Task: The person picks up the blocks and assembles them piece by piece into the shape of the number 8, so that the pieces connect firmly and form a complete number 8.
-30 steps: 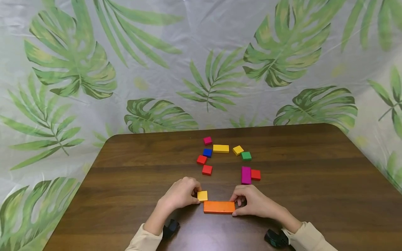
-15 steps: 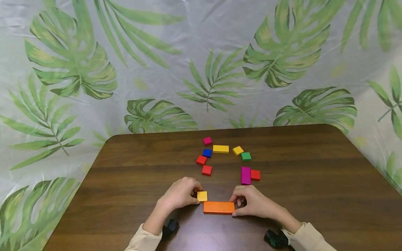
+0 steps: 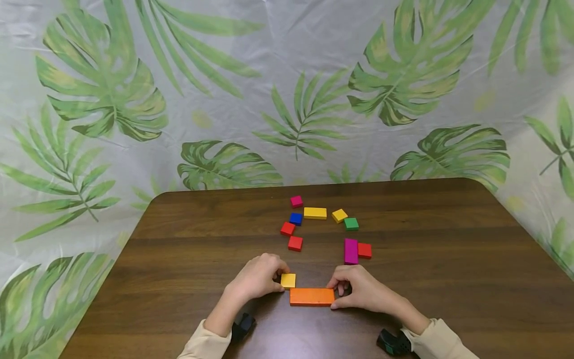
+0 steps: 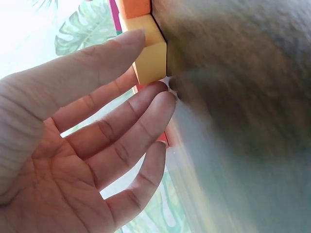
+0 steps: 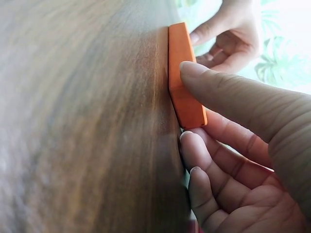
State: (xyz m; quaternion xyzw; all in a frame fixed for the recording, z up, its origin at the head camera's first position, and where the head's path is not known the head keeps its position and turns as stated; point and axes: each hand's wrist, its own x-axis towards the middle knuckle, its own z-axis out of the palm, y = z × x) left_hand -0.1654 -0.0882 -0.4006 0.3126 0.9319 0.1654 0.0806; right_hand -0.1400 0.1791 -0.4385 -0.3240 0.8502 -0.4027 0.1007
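Note:
My left hand (image 3: 260,275) pinches a small yellow square block (image 3: 288,280) between thumb and forefinger; the other fingers are loosely curled below it in the left wrist view. Just in front and to the right lies a long orange block (image 3: 312,297) on the table. My right hand (image 3: 362,289) holds the right end of that orange block, thumb on its near side and forefinger on the far side. The yellow block (image 4: 151,53) meets the orange block near its far left corner. In the right wrist view the orange block (image 5: 182,73) lies flat on the wood.
Beyond the hands on the brown table (image 3: 202,224) stand a magenta block (image 3: 351,251) beside a red block (image 3: 364,250), two more red blocks (image 3: 295,243), a blue block (image 3: 296,219), a pink block (image 3: 296,201), a long yellow block (image 3: 315,213), a small yellow block (image 3: 340,215) and a green block (image 3: 352,224).

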